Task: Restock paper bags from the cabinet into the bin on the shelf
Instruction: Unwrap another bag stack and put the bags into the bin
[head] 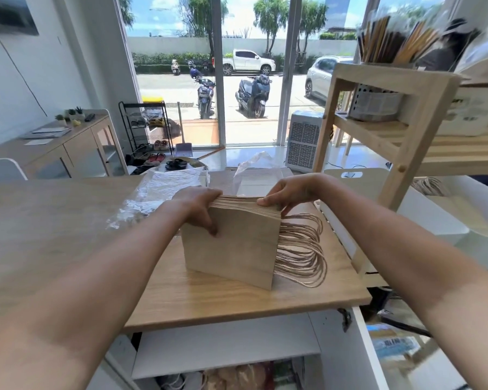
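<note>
Stack of brown paper bags (231,246) stands on edge on wooden table (68,220), twine handles (302,249) fanning right. Left hand (197,204) grips stack's top left, thumb down front; right hand (288,192) pinches top right edges. Crumpled plastic wrap (164,187) behind.

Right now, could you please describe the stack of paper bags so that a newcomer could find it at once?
Start at the wooden counter before the big window. Near its right end, both hands, left hand and right hand, grip the stack of paper bags standing on edge. Unlike the clear plastic wrap behind it, it is plain brown, with twisted cord handles fanning right.
</note>
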`<control>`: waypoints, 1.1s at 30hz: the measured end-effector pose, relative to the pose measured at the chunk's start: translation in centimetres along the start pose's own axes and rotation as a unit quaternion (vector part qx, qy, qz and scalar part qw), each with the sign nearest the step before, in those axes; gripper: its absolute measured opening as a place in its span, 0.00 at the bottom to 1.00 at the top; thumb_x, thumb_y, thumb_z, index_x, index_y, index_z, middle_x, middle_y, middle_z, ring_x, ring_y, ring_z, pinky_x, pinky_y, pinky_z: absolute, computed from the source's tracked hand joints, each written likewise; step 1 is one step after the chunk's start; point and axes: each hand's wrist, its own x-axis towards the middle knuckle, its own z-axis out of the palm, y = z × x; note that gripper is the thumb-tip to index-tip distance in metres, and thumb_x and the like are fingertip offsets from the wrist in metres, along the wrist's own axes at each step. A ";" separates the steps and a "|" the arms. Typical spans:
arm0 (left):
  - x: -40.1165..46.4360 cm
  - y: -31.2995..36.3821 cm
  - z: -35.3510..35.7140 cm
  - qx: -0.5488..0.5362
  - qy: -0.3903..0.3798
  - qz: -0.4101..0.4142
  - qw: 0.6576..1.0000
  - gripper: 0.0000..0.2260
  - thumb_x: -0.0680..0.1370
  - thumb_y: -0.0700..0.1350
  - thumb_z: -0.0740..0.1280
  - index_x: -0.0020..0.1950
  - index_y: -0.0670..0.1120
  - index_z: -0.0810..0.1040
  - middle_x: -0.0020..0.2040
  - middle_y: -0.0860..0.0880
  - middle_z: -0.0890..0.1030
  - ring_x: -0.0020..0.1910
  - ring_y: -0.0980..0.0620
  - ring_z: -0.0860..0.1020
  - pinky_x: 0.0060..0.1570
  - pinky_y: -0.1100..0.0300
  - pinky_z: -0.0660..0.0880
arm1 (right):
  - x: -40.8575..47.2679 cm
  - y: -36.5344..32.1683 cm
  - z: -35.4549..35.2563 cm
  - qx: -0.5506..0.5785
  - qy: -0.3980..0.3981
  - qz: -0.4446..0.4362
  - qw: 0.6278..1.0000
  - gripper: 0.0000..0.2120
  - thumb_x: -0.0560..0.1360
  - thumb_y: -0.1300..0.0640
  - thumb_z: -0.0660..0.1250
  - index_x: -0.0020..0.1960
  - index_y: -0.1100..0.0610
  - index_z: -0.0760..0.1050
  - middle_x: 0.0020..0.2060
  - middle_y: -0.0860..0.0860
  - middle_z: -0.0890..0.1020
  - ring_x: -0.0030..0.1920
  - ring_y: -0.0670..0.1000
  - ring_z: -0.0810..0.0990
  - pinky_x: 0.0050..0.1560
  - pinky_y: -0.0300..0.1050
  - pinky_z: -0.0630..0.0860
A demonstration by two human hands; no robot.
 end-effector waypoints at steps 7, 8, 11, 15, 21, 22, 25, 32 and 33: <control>0.0 0.1 0.0 0.008 0.000 0.007 1.000 0.32 0.62 0.59 0.78 0.62 0.54 0.73 0.59 0.51 0.78 0.59 0.48 0.75 0.52 0.57 0.72 | 0.5 1.4 0.6 0.072 -0.014 0.004 0.997 0.28 0.66 0.39 0.65 0.54 0.61 0.78 0.48 0.54 0.82 0.48 0.52 0.81 0.57 0.45 0.78; 0.0 0.1 0.1 0.008 0.000 0.007 1.000 0.31 0.61 0.59 0.78 0.61 0.54 0.73 0.59 0.51 0.78 0.59 0.48 0.75 0.51 0.57 0.72 | 0.5 1.5 0.6 0.081 -0.019 0.007 0.997 0.28 0.66 0.38 0.65 0.54 0.60 0.77 0.47 0.54 0.83 0.46 0.51 0.81 0.55 0.44 0.78; 0.1 0.0 0.2 0.005 0.000 0.006 1.000 0.29 0.60 0.59 0.78 0.58 0.54 0.74 0.57 0.51 0.79 0.57 0.48 0.76 0.49 0.58 0.71 | 0.5 1.6 0.6 0.099 -0.028 0.009 0.995 0.32 0.64 0.36 0.66 0.56 0.61 0.76 0.49 0.55 0.82 0.47 0.51 0.81 0.59 0.46 0.76; 0.2 0.2 0.3 0.022 0.004 0.009 1.000 0.28 0.59 0.60 0.78 0.54 0.53 0.74 0.54 0.51 0.80 0.56 0.48 0.77 0.47 0.58 0.72 | 0.7 2.3 0.8 0.127 -0.042 0.011 0.991 0.50 0.58 0.30 0.70 0.68 0.63 0.70 0.56 0.56 0.78 0.55 0.53 0.76 0.68 0.52 0.67; 0.2 0.2 0.2 0.037 0.007 0.016 0.999 0.26 0.59 0.59 0.78 0.52 0.53 0.74 0.54 0.52 0.80 0.56 0.49 0.77 0.46 0.59 0.73 | -0.1 1.9 1.6 0.158 -0.020 0.022 0.987 0.36 0.68 0.31 0.62 0.60 0.61 0.75 0.50 0.52 0.79 0.47 0.49 0.77 0.63 0.48 0.68; 0.2 0.2 0.2 0.034 0.007 0.018 0.999 0.26 0.59 0.59 0.78 0.51 0.54 0.75 0.54 0.52 0.80 0.56 0.49 0.77 0.45 0.59 0.72 | -0.2 2.0 1.7 0.166 -0.012 0.026 0.986 0.32 0.73 0.32 0.56 0.53 0.60 0.77 0.45 0.51 0.80 0.44 0.48 0.76 0.58 0.46 0.70; 0.1 0.0 0.4 0.024 0.014 0.018 0.999 0.25 0.59 0.59 0.78 0.51 0.54 0.76 0.52 0.52 0.81 0.54 0.49 0.78 0.44 0.59 0.73 | -1.0 2.4 2.2 0.158 0.055 0.039 0.985 0.31 0.74 0.30 0.51 0.51 0.57 0.74 0.42 0.50 0.78 0.43 0.47 0.76 0.55 0.43 0.73; 0.3 -1.1 0.8 -0.038 0.049 0.005 0.998 0.26 0.58 0.58 0.78 0.54 0.55 0.80 0.51 0.51 0.82 0.51 0.49 0.78 0.43 0.59 0.73 | -3.1 6.0 2.9 0.160 0.239 -0.032 0.957 0.49 0.64 0.21 0.53 0.75 0.51 0.61 0.75 0.51 0.64 0.75 0.52 0.60 0.76 0.56 0.52; 0.3 -1.4 0.7 -0.061 0.050 0.000 0.997 0.26 0.58 0.57 0.79 0.53 0.56 0.80 0.51 0.52 0.82 0.51 0.49 0.78 0.44 0.58 0.75 | -3.4 6.3 3.1 0.233 0.241 -0.059 0.940 0.45 0.68 0.25 0.55 0.77 0.51 0.57 0.76 0.50 0.61 0.76 0.52 0.59 0.76 0.55 0.51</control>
